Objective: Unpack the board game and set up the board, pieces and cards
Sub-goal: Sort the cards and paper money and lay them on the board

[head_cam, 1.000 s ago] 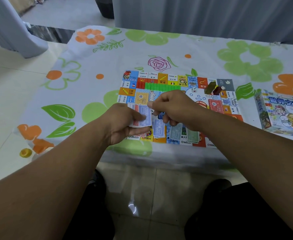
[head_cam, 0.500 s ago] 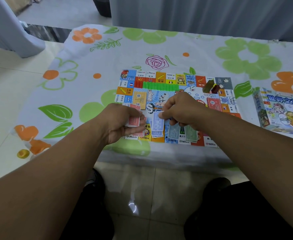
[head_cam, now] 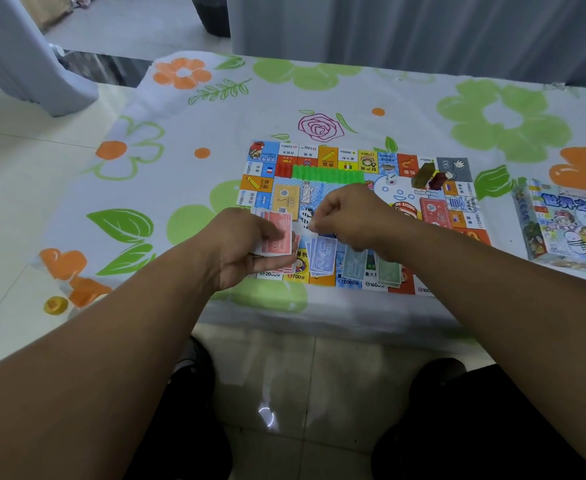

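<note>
Head: left hand (head_cam: pixel 246 252) around red notes (head_cam: pixel 279 233)

The person's left hand (head_cam: pixel 246 251) grips a small stack of red play-money notes (head_cam: pixel 277 233) over the near-left corner of the game board (head_cam: pixel 353 157). The right hand (head_cam: pixel 350 213) sits curled right above a pile of blue notes (head_cam: pixel 322 254), though it's hard to say if it's actually pinching one. Next to that pile there's a teal pile (head_cam: pixel 353 266), then a green pile (head_cam: pixel 388 271), all along the board's near edge. Farther back there's a row of green houses (head_cam: pixel 326 174), a white die (head_cam: pixel 391 178) and a couple of dark pieces (head_cam: pixel 430 176). The game box (head_cam: pixel 568 226) lies off to the right on the flowery tablecloth (head_cam: pixel 215 133).
</note>
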Available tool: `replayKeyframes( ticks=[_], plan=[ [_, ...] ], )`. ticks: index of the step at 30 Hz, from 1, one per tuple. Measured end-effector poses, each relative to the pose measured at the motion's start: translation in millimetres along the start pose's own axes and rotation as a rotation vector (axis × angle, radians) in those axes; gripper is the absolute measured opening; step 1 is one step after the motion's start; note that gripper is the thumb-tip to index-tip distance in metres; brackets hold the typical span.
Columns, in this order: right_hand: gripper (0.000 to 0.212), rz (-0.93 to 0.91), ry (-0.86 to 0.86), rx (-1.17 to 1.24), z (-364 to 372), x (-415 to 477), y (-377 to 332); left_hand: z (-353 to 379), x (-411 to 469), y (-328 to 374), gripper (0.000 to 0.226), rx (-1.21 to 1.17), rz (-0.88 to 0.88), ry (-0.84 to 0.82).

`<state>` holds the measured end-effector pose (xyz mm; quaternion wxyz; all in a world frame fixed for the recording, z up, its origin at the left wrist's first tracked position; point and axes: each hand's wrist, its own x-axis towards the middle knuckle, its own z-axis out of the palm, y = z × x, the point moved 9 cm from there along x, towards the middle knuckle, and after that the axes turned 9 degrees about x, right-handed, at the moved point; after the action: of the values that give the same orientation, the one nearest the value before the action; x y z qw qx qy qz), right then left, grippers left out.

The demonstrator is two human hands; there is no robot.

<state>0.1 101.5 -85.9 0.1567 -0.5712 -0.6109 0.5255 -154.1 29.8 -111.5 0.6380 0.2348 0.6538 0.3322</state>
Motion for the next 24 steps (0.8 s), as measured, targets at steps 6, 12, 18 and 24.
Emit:
replayKeyframes(
  ticks=[6, 12, 18, 24],
  plan=[
    [0.025, -0.075, -0.100, 0.167, 30, 0, -20, -8, -3, -1, 0.031, 0.033, 0.018, -0.005],
    [0.014, -0.057, -0.024, 0.127, 29, 8, -23, -20, -2, -3, 0.025, 0.047, 0.001, 0.017],
    [0.010, 0.064, -0.024, 0.069, 29, 15, -3, -49, 1, -7, 0.013, 0.059, -0.019, 0.125],
    [0.017, 0.087, -0.010, -0.009, 33, 18, 5, -45, -3, -6, 0.020, 0.007, -0.022, 0.070]
  ],
)
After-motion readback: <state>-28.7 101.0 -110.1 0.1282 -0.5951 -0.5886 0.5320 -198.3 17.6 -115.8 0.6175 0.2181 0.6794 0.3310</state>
